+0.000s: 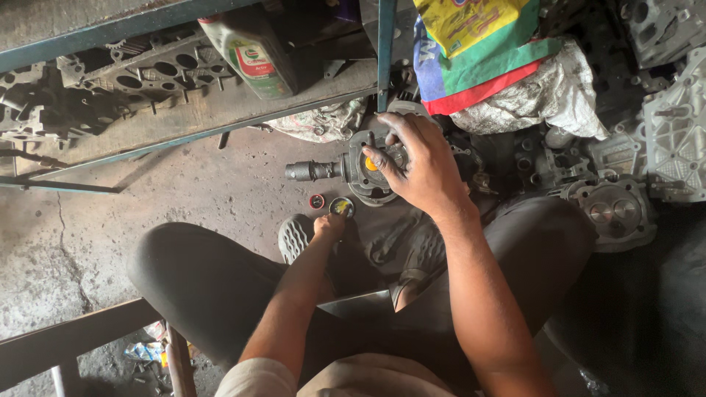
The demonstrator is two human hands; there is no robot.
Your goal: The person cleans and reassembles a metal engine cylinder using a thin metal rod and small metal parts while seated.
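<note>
A dark metal machine part with a round housing and a stubby shaft pointing left lies on the concrete floor in front of me. My right hand rests on top of the housing, fingers curled over it, next to an orange spot on the part. My left hand reaches down between my knees to a small round open tin with yellow inside, fingertips touching it. A small red-rimmed cap lies just left of the tin.
A green oil bottle and cylinder heads sit under a blue-green metal frame. Colourful sacks and more engine castings crowd the right. My shoe is beside the tin.
</note>
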